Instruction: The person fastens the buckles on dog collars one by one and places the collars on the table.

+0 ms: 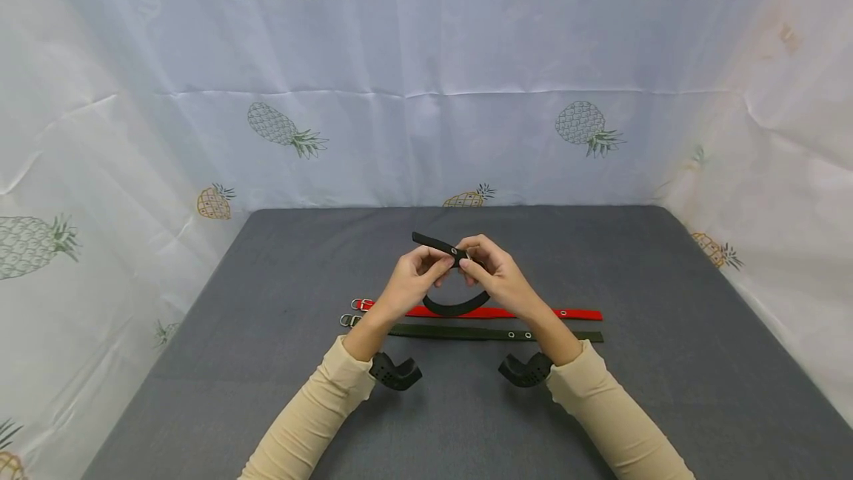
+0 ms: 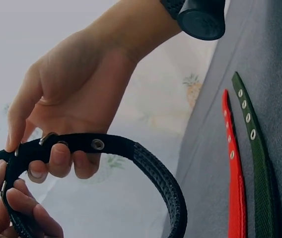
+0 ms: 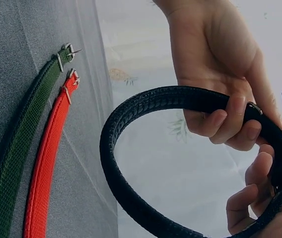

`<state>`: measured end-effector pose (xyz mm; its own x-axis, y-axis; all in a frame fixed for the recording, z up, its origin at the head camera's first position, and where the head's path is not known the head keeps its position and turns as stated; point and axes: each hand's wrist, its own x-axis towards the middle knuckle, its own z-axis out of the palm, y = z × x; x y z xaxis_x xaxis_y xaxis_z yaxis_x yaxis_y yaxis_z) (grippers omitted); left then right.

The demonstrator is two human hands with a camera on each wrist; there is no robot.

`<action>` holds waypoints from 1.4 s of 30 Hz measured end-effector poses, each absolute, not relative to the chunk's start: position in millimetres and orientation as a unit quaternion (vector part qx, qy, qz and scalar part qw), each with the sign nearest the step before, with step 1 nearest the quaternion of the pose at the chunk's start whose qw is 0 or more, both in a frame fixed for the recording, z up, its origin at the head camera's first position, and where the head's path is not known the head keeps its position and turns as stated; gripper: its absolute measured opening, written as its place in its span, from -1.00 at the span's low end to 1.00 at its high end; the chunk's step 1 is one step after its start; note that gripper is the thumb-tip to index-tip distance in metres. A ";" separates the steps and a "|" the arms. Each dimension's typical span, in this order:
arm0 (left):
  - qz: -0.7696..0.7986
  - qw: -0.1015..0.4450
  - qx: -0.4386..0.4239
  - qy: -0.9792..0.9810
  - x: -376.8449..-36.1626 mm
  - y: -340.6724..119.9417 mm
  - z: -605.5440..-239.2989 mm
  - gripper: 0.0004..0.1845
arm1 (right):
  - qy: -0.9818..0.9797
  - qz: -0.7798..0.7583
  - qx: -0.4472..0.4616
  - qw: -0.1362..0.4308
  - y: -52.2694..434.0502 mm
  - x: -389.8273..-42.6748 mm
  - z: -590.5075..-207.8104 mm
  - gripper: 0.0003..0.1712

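From the head camera, a person's two hands meet above a dark grey table [image 1: 266, 391]; the left hand [image 1: 409, 284] and the right hand [image 1: 500, 280] both pinch a black collar [image 1: 456, 308] that is bent into a loop and held clear of the table, its free end sticking up and away to the left; behind the loop, flat on the table, lie a red collar [image 1: 573, 313] and, just nearer the person, a dark green collar [image 1: 466, 332], side by side and parallel, buckles to the left; a black camera mount sits on each wrist; cream sleeves cover both forearms; a white cloth printed with pineapples [image 1: 426, 132] stands behind and at both sides.

From the left wrist camera, the left hand [image 2: 76, 99] has its fingers curled under the black collar [image 2: 156, 168] and its thumb on top, clamping the strap close to a metal eyelet; the fingers of the right hand [image 2: 27, 208] grip the loop's lower part at the bottom left; the red collar [image 2: 235, 173] and dark green collar [image 2: 257, 158] lie on the table at the right, eyelets showing.

From the right wrist camera, the right hand [image 3: 220, 64] curls its fingers round the black collar [image 3: 126, 129] near the buckle, holding it firmly; the left hand [image 3: 260, 198] pinches it from below at the right edge; the red collar [image 3: 49, 158] and dark green collar [image 3: 22, 148] lie on the table at the left, metal buckles at their far ends.
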<state>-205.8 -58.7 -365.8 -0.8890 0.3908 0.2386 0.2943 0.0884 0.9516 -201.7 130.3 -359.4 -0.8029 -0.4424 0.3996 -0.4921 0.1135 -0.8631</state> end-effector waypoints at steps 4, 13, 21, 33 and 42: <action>0.643 0.059 0.229 0.728 -206.4 -59.7 -365.7 -0.76 | -0.747 0.587 0.310 0.025 130.0 -200.6 -359.0 -0.73; 0.660 0.086 0.247 0.704 -205.7 -63.4 -364.0 -0.70 | -0.745 0.591 0.308 0.028 128.8 -198.2 -357.6 -0.72; 0.669 0.099 0.246 0.694 -204.1 -64.0 -362.5 -0.71 | -0.745 0.590 0.311 0.025 128.7 -197.4 -355.9 -0.74; 0.697 0.115 0.218 0.674 -203.2 -66.5 -362.5 -0.88 | -0.719 0.614 0.325 0.012 129.3 -199.7 -356.9 -0.72; 0.695 0.114 0.219 0.675 -204.1 -68.2 -363.8 -0.90 | -0.718 0.611 0.333 -0.008 130.6 -201.1 -359.0 -0.79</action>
<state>-204.1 -68.2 -363.8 -0.8776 0.4549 0.1509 0.1381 -0.0615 0.9885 -201.1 130.6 -359.0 -0.7780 -0.4886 0.3950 -0.4678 0.0309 -0.8833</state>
